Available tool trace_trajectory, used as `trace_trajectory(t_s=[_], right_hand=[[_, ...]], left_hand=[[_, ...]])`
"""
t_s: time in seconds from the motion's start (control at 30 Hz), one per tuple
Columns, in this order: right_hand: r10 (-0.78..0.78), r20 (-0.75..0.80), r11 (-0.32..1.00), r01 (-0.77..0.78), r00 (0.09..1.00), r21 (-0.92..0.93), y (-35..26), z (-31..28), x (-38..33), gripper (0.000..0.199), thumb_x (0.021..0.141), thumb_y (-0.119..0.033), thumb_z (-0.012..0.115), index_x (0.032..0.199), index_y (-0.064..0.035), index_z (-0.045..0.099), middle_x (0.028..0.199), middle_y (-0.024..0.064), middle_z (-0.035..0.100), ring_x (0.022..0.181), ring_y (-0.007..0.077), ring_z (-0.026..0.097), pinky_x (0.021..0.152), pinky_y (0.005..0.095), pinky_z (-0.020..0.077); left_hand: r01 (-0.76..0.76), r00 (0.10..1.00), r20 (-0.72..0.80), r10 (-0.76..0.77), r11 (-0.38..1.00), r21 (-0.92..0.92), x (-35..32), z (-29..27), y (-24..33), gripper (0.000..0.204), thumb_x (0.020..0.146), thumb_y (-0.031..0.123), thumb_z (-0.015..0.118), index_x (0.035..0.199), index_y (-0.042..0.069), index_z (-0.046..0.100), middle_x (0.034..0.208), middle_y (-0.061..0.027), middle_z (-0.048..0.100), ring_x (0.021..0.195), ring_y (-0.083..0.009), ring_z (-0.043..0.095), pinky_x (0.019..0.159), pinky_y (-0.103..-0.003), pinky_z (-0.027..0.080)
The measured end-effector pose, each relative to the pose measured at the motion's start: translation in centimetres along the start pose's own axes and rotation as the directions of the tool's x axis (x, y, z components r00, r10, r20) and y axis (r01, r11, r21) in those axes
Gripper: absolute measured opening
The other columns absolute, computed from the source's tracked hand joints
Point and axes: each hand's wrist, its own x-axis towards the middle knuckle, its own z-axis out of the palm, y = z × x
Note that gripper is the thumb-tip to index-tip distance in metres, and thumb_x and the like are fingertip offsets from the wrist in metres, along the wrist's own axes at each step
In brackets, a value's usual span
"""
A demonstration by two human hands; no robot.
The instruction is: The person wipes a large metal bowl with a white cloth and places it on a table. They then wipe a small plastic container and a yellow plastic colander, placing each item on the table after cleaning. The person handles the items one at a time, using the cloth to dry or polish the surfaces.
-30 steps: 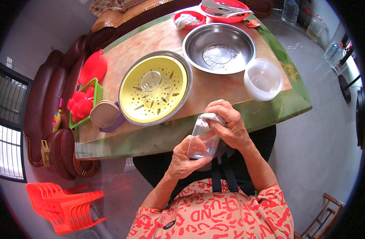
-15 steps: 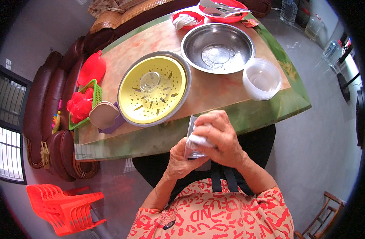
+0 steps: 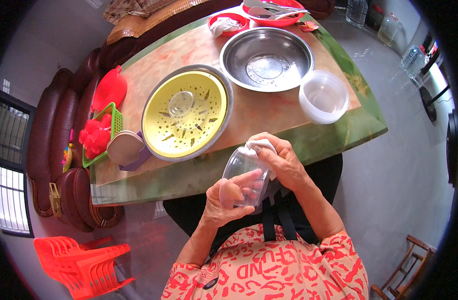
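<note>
Over my lap, just off the table's near edge, my left hand grips a clear plastic bowl by its lower side. The bowl is tilted on its side, and fingers show through its wall. My right hand pinches a white cloth against the upper rim. On the table beyond, a yellow colander rests in a grey metal basin, with a clear bowl inside it. A wide steel basin stands to its right. A stack of clear plastic bowls sits near the right edge.
At the table's left are a green basket with red items, a red basin and a round beige item in a purple holder. Red bowls hold cloth and utensils at the back. Red stacked chairs stand lower left.
The clear bowl has turned so its side faces up more openly. My right hand has shifted slightly right, and the cloth now shows at the bowl's upper rim.
</note>
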Motion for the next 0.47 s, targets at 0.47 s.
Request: trace_trajectory(t_s=[0.47], right_hand=[[-0.619, 0.297, 0.455, 0.641, 0.727, -0.618, -2.8, 2.1, -1.6, 0.029, 0.067, -0.020, 0.072, 0.091, -0.0083, 0.061, 0.107, 0.0110, 0.056, 0.102, 0.0308, 0.053, 0.090, 0.0416, 0.0410]], left_hand=[[0.101, 0.993, -0.099, -0.067, 0.913, 0.396, -1.2, 0.6, 0.7, 0.046, 0.069, -0.001, 0.080, 0.111, 0.007, 0.062, 0.105, -0.0023, 0.065, 0.101, -0.0108, 0.058, 0.087, -0.029, 0.049]])
